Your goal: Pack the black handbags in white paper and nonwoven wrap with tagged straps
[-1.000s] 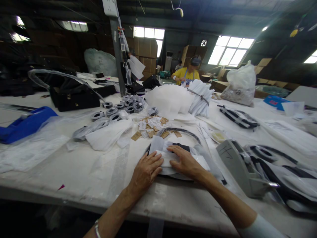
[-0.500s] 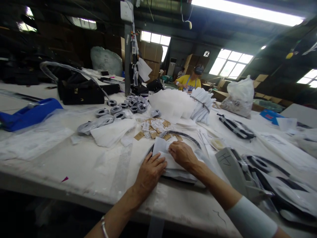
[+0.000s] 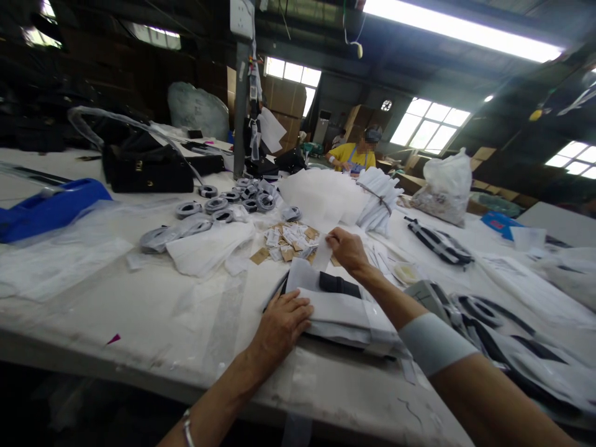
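My left hand (image 3: 285,320) lies with its fingers spread on the white wrapping sheet (image 3: 335,310) of a flat black bag (image 3: 339,284). A black part of that bag shows between the folds of the sheet. Beyond it, my right hand (image 3: 347,248) pinches a thin, translucent white slip (image 3: 322,253) that hangs from its fingertips. The slip is raised just in front of a pile of paper tags (image 3: 291,239), some white and some brown. The underside of the bag is hidden.
Coiled grey straps (image 3: 216,205) and white sheets (image 3: 209,248) lie to the left, near a blue tape dispenser (image 3: 56,208). A grey tape dispenser (image 3: 426,295) stands right, partly behind my forearm. A person in yellow (image 3: 354,155) works across the table.
My right hand has moved up and away from the bag with the white slip in its fingers, uncovering the black part. My left hand has stayed on the wrapping.
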A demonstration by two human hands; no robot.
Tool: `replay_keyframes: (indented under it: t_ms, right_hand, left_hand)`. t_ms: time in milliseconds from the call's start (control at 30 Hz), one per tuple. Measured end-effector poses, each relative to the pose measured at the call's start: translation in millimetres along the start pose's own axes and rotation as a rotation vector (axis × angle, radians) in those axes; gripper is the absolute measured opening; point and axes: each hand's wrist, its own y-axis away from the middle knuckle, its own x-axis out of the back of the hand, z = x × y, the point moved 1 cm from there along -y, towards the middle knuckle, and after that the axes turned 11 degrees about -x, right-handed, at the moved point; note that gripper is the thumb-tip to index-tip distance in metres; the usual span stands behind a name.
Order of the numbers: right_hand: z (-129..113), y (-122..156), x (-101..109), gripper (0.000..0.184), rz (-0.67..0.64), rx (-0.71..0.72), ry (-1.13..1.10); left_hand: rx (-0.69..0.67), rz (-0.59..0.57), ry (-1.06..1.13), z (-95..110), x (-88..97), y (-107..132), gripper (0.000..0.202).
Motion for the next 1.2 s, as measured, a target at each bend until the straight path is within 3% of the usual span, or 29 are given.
replay_keyframes:
  t_ms: [133, 233, 333, 500, 633, 733, 867, 1033, 1133, 1200]
  right_hand:
    - [-10, -32, -1, 0.016, 0.031, -0.011, -0.004]
    - [-16, -30, 4, 0.014, 0.021, 0.003, -0.029]
    - [-14, -3, 12, 0.016, -0.059, 0.035, -0.122]
    - [9, 69, 15, 0.022, -0.248, 0.029, -0.384]
    - [19, 118, -4, 0.018, -0.250, 0.035, -0.464]
    - [17, 142, -21, 0.013, -0.168, 0.234, -0.418]
    - [16, 157, -32, 0.017, -0.019, 0.492, -0.357]
    - [22, 159, -33, 0.015, 0.043, 0.555, -0.311]
    - [22, 160, -31, 0.016, 0.012, 0.573, -0.289]
    - [22, 162, -29, 0.018, -0.028, 0.587, -0.272]
  left_hand:
    - [0.008, 0.020, 0.023, -1, -1.7, 1, 0.025]
    - [0.011, 0.036, 0.038, -1, -1.9, 2, 0.026]
    - [0.019, 0.049, 0.045, 0, -1.1, 2, 0.028]
    - [0.007, 0.074, 0.044, 1, -0.4, 2, 0.029]
    - [0.001, 0.093, 0.038, 2, 1.1, 1, 0.025]
    - [0.001, 0.108, 0.057, 3, 2.6, 2, 0.022]
    - [0.014, 0.123, 0.086, 2, 2.1, 0, 0.017]
    - [0.016, 0.115, 0.072, 6, 13.3, -3, 0.019]
    - [0.077, 0.184, 0.063, 25, 34.8, 16, 0.024]
    - [0.164, 0.240, 0.096, 45, 48.9, 45, 0.020]
